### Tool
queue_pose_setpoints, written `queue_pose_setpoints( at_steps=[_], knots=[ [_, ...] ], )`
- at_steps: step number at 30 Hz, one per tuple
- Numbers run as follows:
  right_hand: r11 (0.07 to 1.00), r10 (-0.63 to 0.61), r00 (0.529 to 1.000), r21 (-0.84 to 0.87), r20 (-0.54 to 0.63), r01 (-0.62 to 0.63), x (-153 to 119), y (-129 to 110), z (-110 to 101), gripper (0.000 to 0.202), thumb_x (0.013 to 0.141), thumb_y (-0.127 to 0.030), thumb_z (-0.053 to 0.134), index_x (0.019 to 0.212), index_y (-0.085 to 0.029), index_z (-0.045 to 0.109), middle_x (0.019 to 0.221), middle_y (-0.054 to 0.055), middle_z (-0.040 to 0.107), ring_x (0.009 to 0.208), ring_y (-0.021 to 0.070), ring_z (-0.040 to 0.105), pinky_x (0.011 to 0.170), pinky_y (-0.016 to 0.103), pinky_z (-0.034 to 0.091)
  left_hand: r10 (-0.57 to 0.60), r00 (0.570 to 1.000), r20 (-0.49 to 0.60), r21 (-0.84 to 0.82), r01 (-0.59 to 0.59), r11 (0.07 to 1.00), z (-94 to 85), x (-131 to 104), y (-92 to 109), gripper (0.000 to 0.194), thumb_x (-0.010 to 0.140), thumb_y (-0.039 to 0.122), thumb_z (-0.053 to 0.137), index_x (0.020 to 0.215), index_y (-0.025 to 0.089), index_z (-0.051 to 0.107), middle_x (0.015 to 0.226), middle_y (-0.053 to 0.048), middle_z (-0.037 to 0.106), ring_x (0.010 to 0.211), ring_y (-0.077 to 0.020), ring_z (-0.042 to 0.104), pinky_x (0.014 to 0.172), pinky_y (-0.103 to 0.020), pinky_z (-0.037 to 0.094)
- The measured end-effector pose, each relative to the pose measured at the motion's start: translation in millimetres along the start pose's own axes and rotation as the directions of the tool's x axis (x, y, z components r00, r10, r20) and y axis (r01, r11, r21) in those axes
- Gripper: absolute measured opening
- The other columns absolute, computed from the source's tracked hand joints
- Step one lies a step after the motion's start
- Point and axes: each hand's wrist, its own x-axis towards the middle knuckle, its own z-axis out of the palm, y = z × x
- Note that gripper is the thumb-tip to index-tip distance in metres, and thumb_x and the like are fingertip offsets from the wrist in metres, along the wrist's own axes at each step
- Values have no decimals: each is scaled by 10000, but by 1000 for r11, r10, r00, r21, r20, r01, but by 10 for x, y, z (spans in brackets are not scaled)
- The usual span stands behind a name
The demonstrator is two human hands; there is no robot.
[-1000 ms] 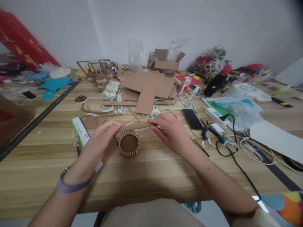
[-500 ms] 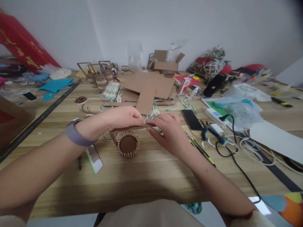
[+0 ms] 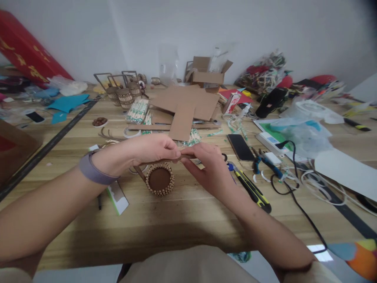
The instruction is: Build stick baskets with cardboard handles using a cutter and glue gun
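Observation:
Both hands meet over the middle of the table, pinching a narrow brown cardboard strip (image 3: 159, 160) seen nearly edge-on. My left hand (image 3: 154, 148) has its fingers curled down on the strip; a purple band circles that wrist. Close against it, my right hand (image 3: 207, 160) holds the strip's right end between thumb and fingers. Just below stands a small round basket (image 3: 160, 193) with a wall of matchstick-like pieces and a brown bottom. A brown strip (image 3: 139, 172) slants up from its left side, partly hidden by my left hand.
Cardboard sheets (image 3: 203, 103) lie beyond the hands. Bundled sticks (image 3: 138, 111) and finished little buckets (image 3: 125, 98) stand at back left. To the right are a phone (image 3: 240, 147), a utility knife (image 3: 253, 190), pliers (image 3: 272, 168) and a power strip (image 3: 269, 142) with a trailing cable.
The strip has tilted flatter, showing less of its face. My hands remain together on it. The view has shifted slightly, and more of the utility knife shows beside my right forearm.

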Motion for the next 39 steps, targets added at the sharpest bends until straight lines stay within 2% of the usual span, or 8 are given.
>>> queue_pose_setpoints(
  at_steps=[5, 10, 16, 20, 23, 29, 35, 39],
  knots=[
    [923, 110, 986, 382, -122, -56, -84, -12, 182, 83, 965, -225, 602, 977, -231, 684, 907, 32, 704, 857, 176, 640, 763, 319, 471, 44, 998, 33, -82, -42, 996, 15, 10, -40, 284, 743, 470, 591, 632, 208, 568, 584, 42, 415, 568, -124, 331, 572, -273, 221],
    [610, 341, 930, 785, -134, -111, -172, -46, 448, 134, 934, -392, 680, 970, -265, 656, 932, 16, 664, 868, 171, 649, 782, 329, 523, 48, 999, 21, -88, -46, 995, 28, 9, -20, 287, 744, 466, 586, 626, 206, 565, 595, 37, 454, 575, -122, 360, 571, -260, 250],
    [345, 506, 861, 927, -49, -150, -193, -100, 654, 282, 838, -502, 769, 945, -267, 653, 847, -11, 681, 800, 151, 621, 731, 290, 505, -10, 1000, 18, -47, 11, 999, 50, -16, 19, 295, 774, 488, 558, 658, 217, 552, 561, 49, 390, 510, -118, 303, 517, -276, 199],
    [230, 527, 849, 958, 27, -173, -187, -132, 731, 287, 829, -496, 774, 927, -262, 640, 867, -8, 680, 822, 158, 618, 777, 307, 500, 13, 994, -112, 31, -9, 999, 77, -15, 33, 277, 758, 500, 581, 771, 223, 595, 620, 42, 484, 543, -126, 384, 505, -255, 253],
    [219, 515, 857, 962, 27, -162, -190, -146, 781, 285, 819, -488, 780, 907, -262, 630, 854, -12, 659, 807, 158, 597, 757, 300, 489, 6, 985, -172, 44, 1, 999, 92, -6, 38, 295, 727, 487, 620, 866, 228, 604, 638, 47, 534, 565, -133, 432, 505, -243, 292],
    [264, 502, 864, 948, 23, -179, -207, -118, 783, 284, 831, -490, 768, 926, -258, 635, 832, -18, 613, 751, 141, 540, 682, 269, 449, -4, 993, -118, 21, 6, 1000, 50, -40, 17, 322, 745, 480, 596, 945, 232, 641, 682, 44, 583, 583, -136, 468, 519, -240, 315],
    [418, 462, 885, 894, -58, -160, -208, -101, 703, 306, 849, -518, 743, 942, -256, 616, 780, -27, 583, 681, 137, 511, 617, 265, 438, -8, 1000, -24, 207, 13, 978, -56, -103, -26, 326, 795, 501, 551, 690, 204, 638, 570, 28, 479, 512, -121, 382, 498, -261, 244],
    [472, 450, 887, 871, -106, -136, -202, -107, 681, 323, 843, -532, 748, 951, -257, 618, 789, -19, 592, 718, 145, 545, 652, 277, 468, 13, 1000, 5, 187, -13, 982, -54, -99, -67, 344, 804, 514, 540, 673, 206, 621, 602, 22, 479, 538, -123, 379, 511, -256, 256]
  ],
)
